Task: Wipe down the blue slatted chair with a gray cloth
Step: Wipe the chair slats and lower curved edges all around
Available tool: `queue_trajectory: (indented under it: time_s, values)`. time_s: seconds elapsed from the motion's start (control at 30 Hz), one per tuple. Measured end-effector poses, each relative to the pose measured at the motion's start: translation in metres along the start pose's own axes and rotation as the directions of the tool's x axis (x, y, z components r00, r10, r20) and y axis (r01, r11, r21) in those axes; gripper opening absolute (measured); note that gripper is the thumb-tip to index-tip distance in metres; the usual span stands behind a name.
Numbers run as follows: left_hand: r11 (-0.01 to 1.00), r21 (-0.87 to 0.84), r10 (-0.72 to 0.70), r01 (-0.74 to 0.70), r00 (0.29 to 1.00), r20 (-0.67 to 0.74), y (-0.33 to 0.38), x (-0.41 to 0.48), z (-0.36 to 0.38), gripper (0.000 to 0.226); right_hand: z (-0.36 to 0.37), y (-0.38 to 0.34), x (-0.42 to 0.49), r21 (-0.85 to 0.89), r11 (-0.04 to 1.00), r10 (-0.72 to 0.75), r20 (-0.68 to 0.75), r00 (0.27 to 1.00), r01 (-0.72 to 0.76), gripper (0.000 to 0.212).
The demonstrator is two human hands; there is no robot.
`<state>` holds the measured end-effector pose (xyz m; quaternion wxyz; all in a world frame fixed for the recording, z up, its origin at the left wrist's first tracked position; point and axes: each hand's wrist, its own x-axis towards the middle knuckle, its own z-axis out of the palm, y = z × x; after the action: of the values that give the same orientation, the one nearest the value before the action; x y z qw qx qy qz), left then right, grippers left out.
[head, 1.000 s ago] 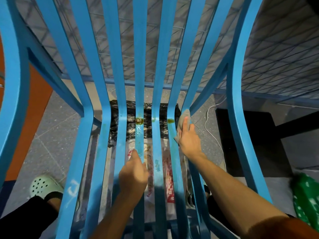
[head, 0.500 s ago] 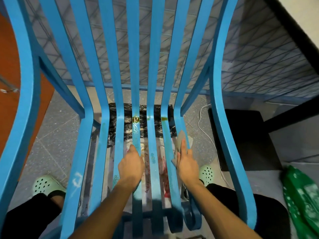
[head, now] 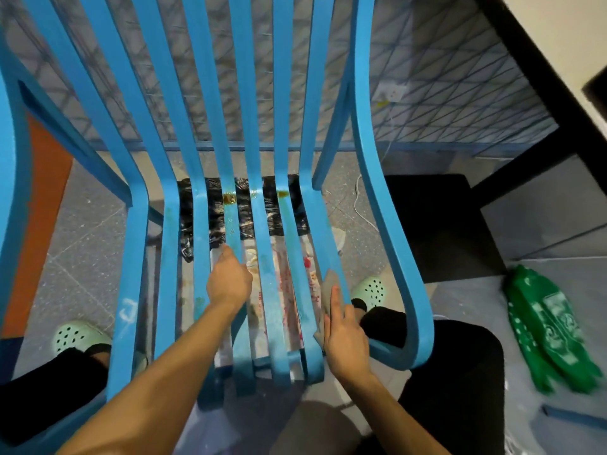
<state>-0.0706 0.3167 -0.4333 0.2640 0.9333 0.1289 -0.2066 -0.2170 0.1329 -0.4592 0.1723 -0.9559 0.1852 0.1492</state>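
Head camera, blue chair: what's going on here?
A person leans over a blue slatted chair. Their left hand grips a middle seat slat to steady it, while the right hand, fingers straight, presses a gray cloth against the rightmost seat slat near the front edge. Brownish stains show on the middle slats at the bend where seat meets back, away from the cloth.

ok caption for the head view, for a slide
Right hand presses the cloth on a seat slat of the chair while the left hand grips a middle slat.
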Motion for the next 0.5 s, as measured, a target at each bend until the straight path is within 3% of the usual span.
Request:
queue_trajectory:
  time_s: [0.1, 0.23, 0.5]
  values:
    - [0.998, -0.064, -0.013, 0.011, 0.999, -0.033, -0.002, 0.003, 0.008, 0.061, -0.006, -0.013, 0.027, -0.053, 0.998, -0.038, -0.065, 0.997, 0.034, 0.072]
    - [0.993, -0.116, -0.042, 0.037, 0.998, -0.041, -0.005, 0.006, 0.013, 0.061, -0.008, -0.031, 0.081, -0.073, 0.997, -0.035, -0.027, 0.999, 0.033, 0.084]
    - [0.994, 0.009, -0.111, 0.111, 0.994, -0.011, -0.008, 0.013, 0.018, 0.065, -0.024, -0.077, 0.188, -0.118, 0.993, -0.033, -0.083, 0.996, 0.024, 0.073]
